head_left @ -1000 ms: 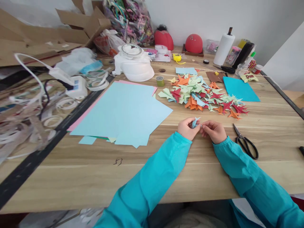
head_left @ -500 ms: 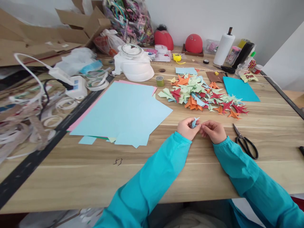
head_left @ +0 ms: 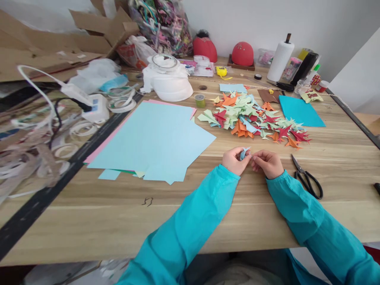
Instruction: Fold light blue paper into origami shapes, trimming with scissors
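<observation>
Between the thumb and fingers of my left hand (head_left: 234, 161) is a small light blue folded paper crane (head_left: 244, 152), its pointed tip sticking up. My right hand (head_left: 268, 163) is closed in a pinch at the crane's right side, fingertips against or very close to those of the left. Whether the right fingers grip part of the paper is hidden. Just beyond both hands lies a heap of folded paper cranes (head_left: 242, 109) in pale green, orange, red and blue. Black-handled scissors (head_left: 307, 178) rest on the table to the right of my right hand.
Stacked light blue paper sheets (head_left: 148, 134) lie to the left. Behind them stand a spool (head_left: 200, 100) and a white cloth bundle (head_left: 168, 81). A teal paper square (head_left: 301, 111) lies right of the heap. Cords and a white power adapter (head_left: 96, 109) crowd the far left.
Almost nothing differs. Both hands stay together around the paper crane, with only a very slight shift to the right at the fingertips.
</observation>
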Tool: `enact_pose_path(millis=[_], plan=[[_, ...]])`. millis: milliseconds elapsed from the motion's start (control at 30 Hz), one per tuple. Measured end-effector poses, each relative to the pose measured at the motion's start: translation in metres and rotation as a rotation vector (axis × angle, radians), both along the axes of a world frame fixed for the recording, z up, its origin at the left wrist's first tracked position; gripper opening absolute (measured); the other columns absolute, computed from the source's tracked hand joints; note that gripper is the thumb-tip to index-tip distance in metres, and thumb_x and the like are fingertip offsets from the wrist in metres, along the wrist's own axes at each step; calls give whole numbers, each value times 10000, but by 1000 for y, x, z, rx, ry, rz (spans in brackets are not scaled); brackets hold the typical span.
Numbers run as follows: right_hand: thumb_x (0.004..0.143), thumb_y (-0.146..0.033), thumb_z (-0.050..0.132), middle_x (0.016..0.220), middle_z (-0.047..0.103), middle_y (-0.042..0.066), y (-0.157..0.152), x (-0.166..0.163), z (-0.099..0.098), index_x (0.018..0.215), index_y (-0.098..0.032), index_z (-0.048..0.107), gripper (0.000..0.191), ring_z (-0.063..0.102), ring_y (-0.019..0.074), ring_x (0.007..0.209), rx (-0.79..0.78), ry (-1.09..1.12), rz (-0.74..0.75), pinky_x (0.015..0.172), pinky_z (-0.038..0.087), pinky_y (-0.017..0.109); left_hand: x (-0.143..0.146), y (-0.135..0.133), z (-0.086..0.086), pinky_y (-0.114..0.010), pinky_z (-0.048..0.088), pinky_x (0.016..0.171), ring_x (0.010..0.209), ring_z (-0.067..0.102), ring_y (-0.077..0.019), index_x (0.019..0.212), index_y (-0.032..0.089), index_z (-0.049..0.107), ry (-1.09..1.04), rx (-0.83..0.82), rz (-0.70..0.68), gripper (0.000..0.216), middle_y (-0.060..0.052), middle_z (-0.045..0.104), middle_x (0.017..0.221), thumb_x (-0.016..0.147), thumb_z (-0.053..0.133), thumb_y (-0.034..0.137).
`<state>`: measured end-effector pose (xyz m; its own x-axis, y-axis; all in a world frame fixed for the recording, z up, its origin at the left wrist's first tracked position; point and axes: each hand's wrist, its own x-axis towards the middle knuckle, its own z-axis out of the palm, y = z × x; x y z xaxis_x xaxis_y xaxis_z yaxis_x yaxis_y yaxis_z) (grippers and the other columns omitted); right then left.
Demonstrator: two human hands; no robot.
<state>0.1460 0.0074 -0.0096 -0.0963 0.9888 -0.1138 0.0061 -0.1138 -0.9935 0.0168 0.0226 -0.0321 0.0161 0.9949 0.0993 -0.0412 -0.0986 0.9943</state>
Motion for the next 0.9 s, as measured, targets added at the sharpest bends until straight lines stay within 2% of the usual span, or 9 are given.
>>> enact_pose_path(millis=[433,633,733,900], plan=[[592,-424,681,493,611,-5,1,2,-1,691,-144,587,311,540,97,390,34,-27,-57,387,431,209,2,-2,2,-220,486,610,678,618,-124,854,142,650,7,-12,10,265,-32,673,748,591,644,171],[639,-412,646,509,615,10,0,4,-3,710,-155,591,272,546,120,413,99,-138,-52,410,449,244,1,-4,9,-231,489,621,678,620,-129,831,137,645,-16,-62,5,266,-38,674,746,565,649,144],[684,-389,601,515,610,17,-2,3,-4,713,-164,594,228,549,130,439,204,-285,-78,430,450,256,2,-4,10,-236,494,627,674,623,-133,800,134,646,-45,-90,7,252,-39,672,728,549,659,139],[728,-299,541,573,634,26,-6,3,-7,699,-186,624,143,547,123,492,552,-761,-197,504,441,246,4,-4,8,-230,498,629,650,623,-124,769,132,641,-96,-105,-12,243,-29,670,692,528,673,134]])
